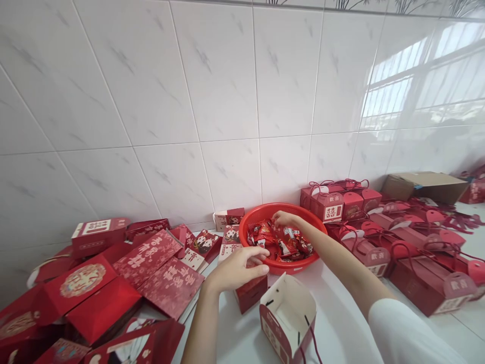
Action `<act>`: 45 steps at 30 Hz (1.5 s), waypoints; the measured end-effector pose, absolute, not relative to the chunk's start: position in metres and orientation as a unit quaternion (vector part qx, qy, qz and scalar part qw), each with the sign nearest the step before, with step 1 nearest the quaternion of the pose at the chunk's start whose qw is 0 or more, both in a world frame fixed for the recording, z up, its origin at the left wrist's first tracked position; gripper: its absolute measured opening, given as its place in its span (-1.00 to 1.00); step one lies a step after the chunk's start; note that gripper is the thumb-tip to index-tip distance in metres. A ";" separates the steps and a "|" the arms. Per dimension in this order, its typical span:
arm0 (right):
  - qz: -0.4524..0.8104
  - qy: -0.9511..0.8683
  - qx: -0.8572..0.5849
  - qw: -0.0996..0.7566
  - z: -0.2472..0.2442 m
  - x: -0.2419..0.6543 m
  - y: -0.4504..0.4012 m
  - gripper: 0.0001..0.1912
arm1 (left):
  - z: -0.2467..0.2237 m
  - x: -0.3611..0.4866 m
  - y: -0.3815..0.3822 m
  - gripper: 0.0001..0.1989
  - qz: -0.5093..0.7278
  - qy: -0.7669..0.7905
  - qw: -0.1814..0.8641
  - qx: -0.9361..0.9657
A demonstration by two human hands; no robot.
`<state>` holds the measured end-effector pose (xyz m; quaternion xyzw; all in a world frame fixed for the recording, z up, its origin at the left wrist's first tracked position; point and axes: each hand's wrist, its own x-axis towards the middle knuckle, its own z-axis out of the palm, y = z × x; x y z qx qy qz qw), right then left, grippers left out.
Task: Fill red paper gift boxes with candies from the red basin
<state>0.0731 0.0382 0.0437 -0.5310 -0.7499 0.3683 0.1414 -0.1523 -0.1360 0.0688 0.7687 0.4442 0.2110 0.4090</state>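
A red plastic basket (248,217) stands against the wall with red-wrapped sweets (287,247) inside. My right hand (285,219) reaches over its far rim area, fingers bent down at the sweets; whether they grip one is hidden. My left hand (238,268) hovers by the basket's near left rim, its fingers curved and apart, above a small dark red box (252,294). Nothing shows between those fingers. In front of the basket sits an open-topped red box (290,313) with a pale inside and a dark red cord hanging at its near right side.
Red gift bags and boxes (102,298) lie piled at the left. Closed red boxes with cord handles (428,283) stand in rows at the right. Behind them is a brown cardboard box (424,184). The white tiled wall (227,111) rises behind everything.
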 end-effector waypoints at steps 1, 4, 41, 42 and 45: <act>0.391 -0.742 -0.520 0.164 0.048 0.077 0.037 -0.78 | 0.068 -0.151 -0.135 -0.48 0.225 0.443 0.416 0.762; 0.463 -0.715 -0.467 0.238 0.060 0.085 0.024 -0.89 | 0.062 -0.145 -0.128 -0.44 0.302 0.453 0.421 0.726; 0.313 -0.722 -0.612 0.075 0.027 0.133 0.039 -0.68 | 0.023 -0.088 -0.095 -0.45 0.619 0.435 0.469 0.455; 0.319 -0.727 -0.605 0.065 0.024 0.132 0.038 -0.68 | 0.023 -0.089 -0.095 -0.44 0.618 0.435 0.473 0.452; 0.346 -0.738 -0.576 0.058 0.022 0.130 0.036 -0.71 | 0.024 -0.090 -0.094 -0.43 0.612 0.446 0.477 0.446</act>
